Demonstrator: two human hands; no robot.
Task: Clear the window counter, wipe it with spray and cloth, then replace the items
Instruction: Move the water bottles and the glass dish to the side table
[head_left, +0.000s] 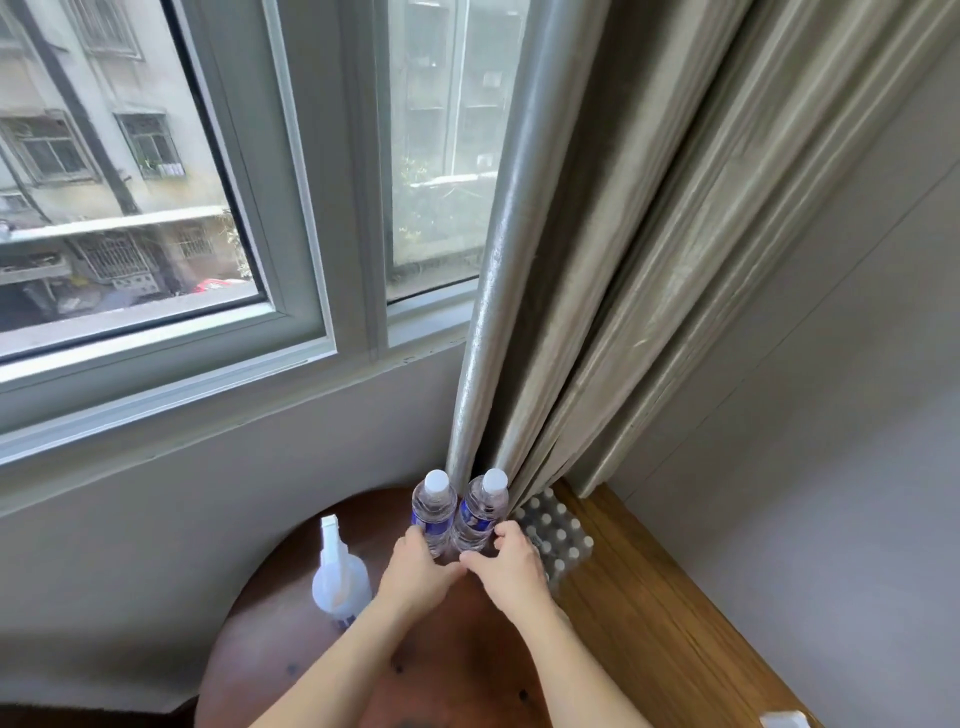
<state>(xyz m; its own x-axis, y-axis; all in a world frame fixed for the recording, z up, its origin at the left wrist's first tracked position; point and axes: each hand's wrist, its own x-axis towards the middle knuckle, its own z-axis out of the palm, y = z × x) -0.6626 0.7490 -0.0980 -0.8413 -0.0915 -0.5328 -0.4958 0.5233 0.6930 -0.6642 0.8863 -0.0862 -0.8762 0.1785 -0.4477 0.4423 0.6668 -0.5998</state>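
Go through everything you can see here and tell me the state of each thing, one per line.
Left water bottle: upright, capped, held by left hand.
Right water bottle: upright, capped, held by right hand.
Spray bottle: upright, untouched.
Bottle pack: on the floor, wrapped.
Curtain: drawn aside.
Window: shut.

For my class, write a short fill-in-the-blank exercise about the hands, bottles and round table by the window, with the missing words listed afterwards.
1. The left hand and right hand each hold a clear plastic water bottle with a ____ cap.
2. The left water bottle and the right water bottle both stand ____.
3. The translucent white spray bottle stands on the round dark-brown wooden table, to the ____ of the hands.

Missing words: white; upright; left
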